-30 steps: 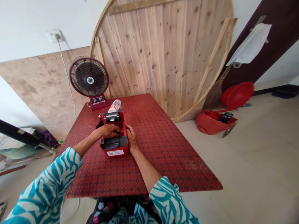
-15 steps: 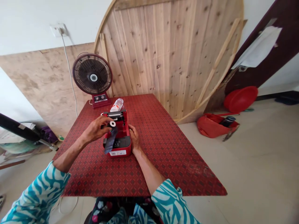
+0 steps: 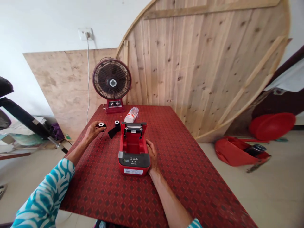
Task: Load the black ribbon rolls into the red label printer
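A small red printer (image 3: pixel 133 152) with its lid open and an empty bay stands on the red patterned table (image 3: pixel 190 177). My right hand (image 3: pixel 152 154) rests against the printer's right side, fingers curled on its edge. My left hand (image 3: pixel 93 129) is out to the left of the printer, closed on a black ribbon spool (image 3: pixel 101 125). A dark ribbon strip runs from it to a second black spool (image 3: pixel 116 123) lying on the table beside the printer's lid.
A plastic water bottle (image 3: pixel 131 114) lies behind the printer. A red table fan (image 3: pixel 111 84) stands at the table's far end, in front of wooden boards. A red bag (image 3: pixel 235 152) and red basins (image 3: pixel 273 125) sit on the floor at right.
My left hand lifted the ribbon spools out of the printer and carried them left, with one spool now down on the table. The printer's bay is now empty. My right hand stayed at the printer.
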A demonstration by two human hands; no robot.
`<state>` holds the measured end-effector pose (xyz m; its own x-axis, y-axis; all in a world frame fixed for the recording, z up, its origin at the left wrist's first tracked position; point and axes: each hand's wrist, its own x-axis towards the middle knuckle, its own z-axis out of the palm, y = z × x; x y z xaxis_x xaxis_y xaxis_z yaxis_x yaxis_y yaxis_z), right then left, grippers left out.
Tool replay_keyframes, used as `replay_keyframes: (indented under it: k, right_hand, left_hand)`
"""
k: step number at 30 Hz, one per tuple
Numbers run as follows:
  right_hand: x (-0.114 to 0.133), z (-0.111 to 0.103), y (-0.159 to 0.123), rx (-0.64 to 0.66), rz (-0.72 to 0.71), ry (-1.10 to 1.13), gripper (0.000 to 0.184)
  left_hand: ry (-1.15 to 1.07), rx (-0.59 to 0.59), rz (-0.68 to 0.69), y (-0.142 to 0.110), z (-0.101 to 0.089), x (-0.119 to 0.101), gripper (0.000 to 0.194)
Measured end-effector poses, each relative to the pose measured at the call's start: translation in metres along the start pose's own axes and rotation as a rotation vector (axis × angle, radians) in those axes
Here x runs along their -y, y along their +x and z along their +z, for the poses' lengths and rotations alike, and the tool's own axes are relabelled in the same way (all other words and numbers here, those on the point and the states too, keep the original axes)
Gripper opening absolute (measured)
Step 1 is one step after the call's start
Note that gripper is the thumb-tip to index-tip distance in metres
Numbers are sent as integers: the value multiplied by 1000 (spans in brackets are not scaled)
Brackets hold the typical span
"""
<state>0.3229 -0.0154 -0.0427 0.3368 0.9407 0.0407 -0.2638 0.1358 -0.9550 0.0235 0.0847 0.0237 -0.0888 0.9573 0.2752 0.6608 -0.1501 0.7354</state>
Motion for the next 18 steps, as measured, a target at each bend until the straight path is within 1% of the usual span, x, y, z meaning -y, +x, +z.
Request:
replay_keyframes:
  k: [3, 6, 8, 10, 13, 15, 18]
  right_hand:
    - [5, -1, -2, -13, 23, -28, 39]
    - [10, -2, -4, -13, 48, -65, 41]
    - [12, -4, -5, -7, 59, -93, 42]
    - [12, -4, -5, 2, 63, -114, 42]
    - [12, -5, -5, 14, 57, -133, 41]
    - [12, -5, -5, 14, 48, -140, 42]
    - [13, -5, -5, 13, 47, -155, 41]
  left_hand:
    - [24, -22, -25, 13, 20, 9, 37]
    - [56, 4, -47, 20, 37, 18, 34]
    - [73, 36, -52, 21, 42, 23, 35]
    - [83, 63, -39, 20, 42, 24, 42]
    - [100, 60, 6, 22, 38, 16, 52]
    - [125, 49, 49, 27, 36, 5, 50]
    - [181, 85, 113, 37, 41, -13, 41]
